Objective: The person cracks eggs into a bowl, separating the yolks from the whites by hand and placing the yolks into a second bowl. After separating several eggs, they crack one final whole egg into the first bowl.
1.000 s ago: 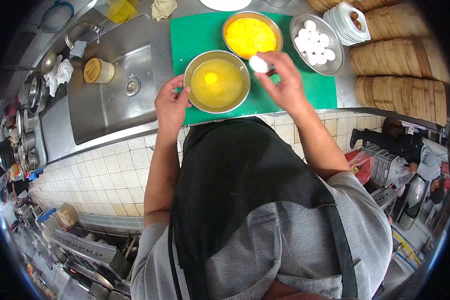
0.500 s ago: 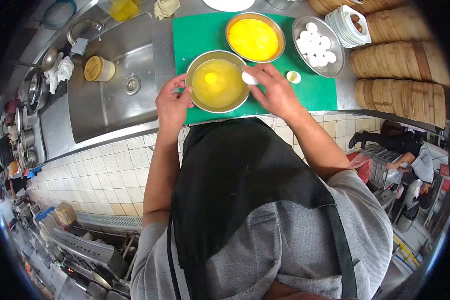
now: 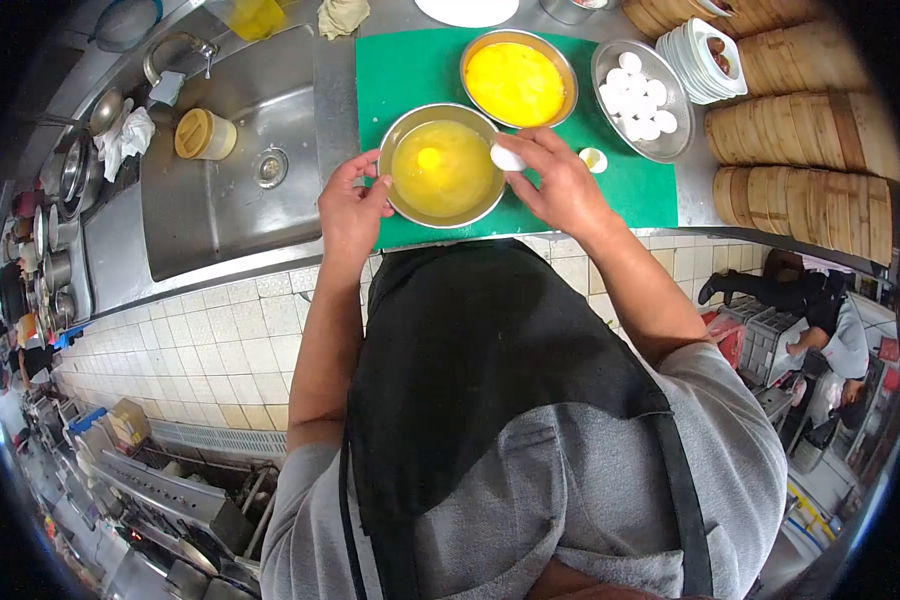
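Observation:
My left hand [image 3: 355,208] grips the left rim of a metal bowl [image 3: 450,223], fingers on its outside and thumb at the edge. In this bowl lie clear egg white and one round yolk [image 3: 429,158]. At the bowl's right rim, my right hand [image 3: 562,190] holds a white egg [image 3: 507,158] between thumb and fingers. A second metal bowl [image 3: 570,80], full of bright yellow yolk, stands behind it. To the right, several white eggs [image 3: 634,98] fill a steel bowl [image 3: 678,140]. An opened eggshell [image 3: 594,160] sits beside my right hand on the green cutting board [image 3: 400,75].
A steel sink [image 3: 225,200] with a lidded yellow tub [image 3: 205,135] lies to the left. Stacked white dishes [image 3: 685,65] and bamboo steamers [image 3: 800,125] line the right. A cloth [image 3: 343,17] lies at the back. Another person [image 3: 840,325] is at the far right.
The whole view has shifted slightly, so the counter sits a little further right. Both hands keep their hold, and the egg stays at the bowl's rim.

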A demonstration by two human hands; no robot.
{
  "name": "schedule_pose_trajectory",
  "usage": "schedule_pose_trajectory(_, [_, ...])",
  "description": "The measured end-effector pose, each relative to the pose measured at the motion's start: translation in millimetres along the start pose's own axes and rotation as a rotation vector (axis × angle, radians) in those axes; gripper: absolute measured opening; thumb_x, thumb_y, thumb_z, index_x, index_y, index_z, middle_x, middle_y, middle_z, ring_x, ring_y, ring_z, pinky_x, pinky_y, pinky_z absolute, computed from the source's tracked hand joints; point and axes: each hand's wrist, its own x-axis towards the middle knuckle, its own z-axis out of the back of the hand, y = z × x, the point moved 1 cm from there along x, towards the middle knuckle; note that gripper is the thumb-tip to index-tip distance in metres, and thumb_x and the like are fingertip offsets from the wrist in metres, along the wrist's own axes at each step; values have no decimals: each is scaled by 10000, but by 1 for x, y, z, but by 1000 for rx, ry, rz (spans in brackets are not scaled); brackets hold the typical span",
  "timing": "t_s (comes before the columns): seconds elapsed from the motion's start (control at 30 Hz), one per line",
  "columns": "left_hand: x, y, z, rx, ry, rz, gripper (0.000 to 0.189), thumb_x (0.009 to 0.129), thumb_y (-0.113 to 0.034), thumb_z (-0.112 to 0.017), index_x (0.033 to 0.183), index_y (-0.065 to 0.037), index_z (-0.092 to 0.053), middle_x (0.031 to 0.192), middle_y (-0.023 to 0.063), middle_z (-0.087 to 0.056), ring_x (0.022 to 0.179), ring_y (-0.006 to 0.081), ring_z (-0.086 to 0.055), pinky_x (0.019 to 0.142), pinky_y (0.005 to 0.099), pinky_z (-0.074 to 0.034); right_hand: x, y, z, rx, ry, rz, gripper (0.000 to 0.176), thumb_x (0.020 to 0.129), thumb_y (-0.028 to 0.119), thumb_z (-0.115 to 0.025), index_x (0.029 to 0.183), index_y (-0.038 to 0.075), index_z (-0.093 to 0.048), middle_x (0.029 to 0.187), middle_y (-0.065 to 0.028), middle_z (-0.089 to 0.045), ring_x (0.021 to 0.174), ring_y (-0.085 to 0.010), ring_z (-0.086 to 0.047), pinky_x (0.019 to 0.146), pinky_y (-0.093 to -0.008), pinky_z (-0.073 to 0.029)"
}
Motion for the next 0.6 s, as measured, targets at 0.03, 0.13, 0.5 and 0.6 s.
schedule_pose_trajectory(0.03, [-1,-2,0,33,-3,13,373,879,-5,-713,1247,-14,-653,1026,59,-612,740,137,-668,579,279,-551,2,2,1,45,-12,-26,471,825,62,-754,1285,76,-652,1100,-150,-656,1017,-338,-654,880,-411,-545])
schedule_pose_trajectory(0.13, [-3,-2,1,430,-97,-335,378,882,-26,-713,1256,-66,-675,1170,106,-644,965,167,-669,707,269,-573,11,6,-1,230,6,-165,464,867,104,-759,1309,49,-627,1099,-122,-670,1027,-285,-655,881,-387,-545])
schedule_pose_trajectory(0.5, [19,-39,-34,146,406,-494,397,877,-29,-734,1269,-60,-686,1345,115,-639,1149,181,-651,924,316,-566,40,-5,-30,1038,276,-768,315,979,220,-684,1181,-17,-634,988,-83,-703,767,-143,-680,711,-278,-588])
schedule_pose_trajectory(0.6, [24,-32,-36,120,423,-449,377,876,-11,-739,1250,-40,-694,1241,96,-691,1062,153,-677,887,295,-571,43,-1,-29,1044,302,-819,297,996,227,-668,1175,-10,-651,991,-75,-700,777,-138,-672,730,-280,-587])
